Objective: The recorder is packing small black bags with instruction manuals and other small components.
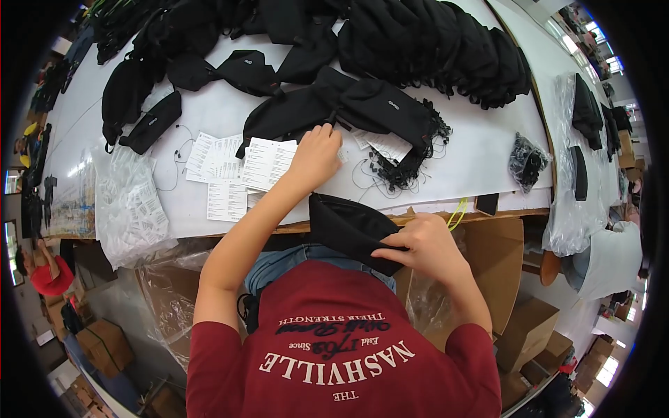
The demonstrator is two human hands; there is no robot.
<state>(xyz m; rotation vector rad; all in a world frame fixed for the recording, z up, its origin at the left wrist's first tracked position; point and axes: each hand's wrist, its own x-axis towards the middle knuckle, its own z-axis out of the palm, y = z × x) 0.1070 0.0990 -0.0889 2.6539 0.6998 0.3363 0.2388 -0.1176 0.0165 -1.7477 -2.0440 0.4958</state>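
Observation:
My right hand [424, 244] grips the edge of a black fabric pouch [348, 224], thumb on one side and fingers on the other. The pouch hangs at the table's front edge, against my waist. My left hand [318, 155] reaches over the table, fingers curled down beside a black bag [282, 115]; what they hold, if anything, is hidden. A small clear piece [342, 155] shows by its knuckles. Next to my left wrist lie printed white cards [268, 164]. Black tags on thin cords [394, 171] are heaped to the right of that hand.
Black bags [432, 49] are piled along the far side of the white table [481, 150]. A plastic bag of printed slips [132, 202] hangs over the front left edge. At right are a small bagged bundle [527, 162] and a phone-like dark slab [486, 203]. Cardboard boxes [526, 334] stand below.

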